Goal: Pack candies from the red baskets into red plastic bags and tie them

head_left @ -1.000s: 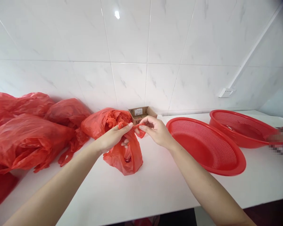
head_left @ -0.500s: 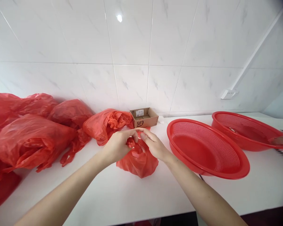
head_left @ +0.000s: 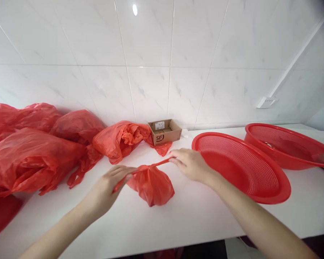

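A small red plastic bag rests on the white counter between my hands. Its two handles are stretched out sideways, drawn tight at the bag's top. My left hand pinches the left handle, fingers closed round it. My right hand grips the right handle, pulled toward the nearer red basket. What the bag holds is hidden.
Several filled red plastic bags pile up at the left against the tiled wall. A small open cardboard box stands at the back. A second red basket sits at the far right. The counter's front edge runs below my arms.
My hands, which worked together over the bag's top, have moved apart sideways, drawing the two handles taut. The bag sits lower and more bunched on the counter.
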`<state>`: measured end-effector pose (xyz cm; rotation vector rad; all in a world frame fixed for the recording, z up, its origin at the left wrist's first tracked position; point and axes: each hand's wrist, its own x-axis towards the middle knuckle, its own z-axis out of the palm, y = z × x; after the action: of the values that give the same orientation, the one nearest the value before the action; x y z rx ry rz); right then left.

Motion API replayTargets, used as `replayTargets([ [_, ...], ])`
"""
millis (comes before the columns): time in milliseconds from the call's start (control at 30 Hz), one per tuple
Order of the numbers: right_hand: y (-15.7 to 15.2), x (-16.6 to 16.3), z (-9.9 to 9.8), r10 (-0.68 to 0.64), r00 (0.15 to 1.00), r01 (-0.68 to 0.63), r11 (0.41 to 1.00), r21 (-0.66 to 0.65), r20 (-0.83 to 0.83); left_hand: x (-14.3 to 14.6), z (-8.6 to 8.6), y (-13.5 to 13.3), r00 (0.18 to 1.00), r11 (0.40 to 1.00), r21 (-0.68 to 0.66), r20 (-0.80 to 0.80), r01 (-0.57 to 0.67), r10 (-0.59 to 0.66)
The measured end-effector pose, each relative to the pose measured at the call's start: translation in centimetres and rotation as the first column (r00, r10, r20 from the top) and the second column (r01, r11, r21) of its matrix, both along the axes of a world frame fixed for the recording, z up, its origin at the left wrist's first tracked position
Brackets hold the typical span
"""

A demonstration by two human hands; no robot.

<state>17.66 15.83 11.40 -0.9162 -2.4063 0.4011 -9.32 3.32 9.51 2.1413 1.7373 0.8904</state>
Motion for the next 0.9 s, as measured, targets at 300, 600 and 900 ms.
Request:
replayTargets([
  [300, 2.3, -1.4, -3.3, -0.242, 0.970, 0.244, 0.951, -0.188, 0.030, 1.4, -2.1, -3.6, 0.994, 0.993, -0.109, 0.091, -0.053, 0.063],
  [600, -1.9, -6.3, -10.6, -0.300, 0.926, 0.222, 0.923, -0.314, -0.230, 5.8, -8.2, 3.7, 0.947, 0.965, 0.093, 0.237, -0.243, 0.216],
  [900, 0.0, -4.5, -11.8, -0.311, 0.941, 0.265, 0.923, -0.278, -0.135, 5.6, -10.6, 0.6, 0.917, 0.943, 0.093, 0.280, -0.319, 0.282],
])
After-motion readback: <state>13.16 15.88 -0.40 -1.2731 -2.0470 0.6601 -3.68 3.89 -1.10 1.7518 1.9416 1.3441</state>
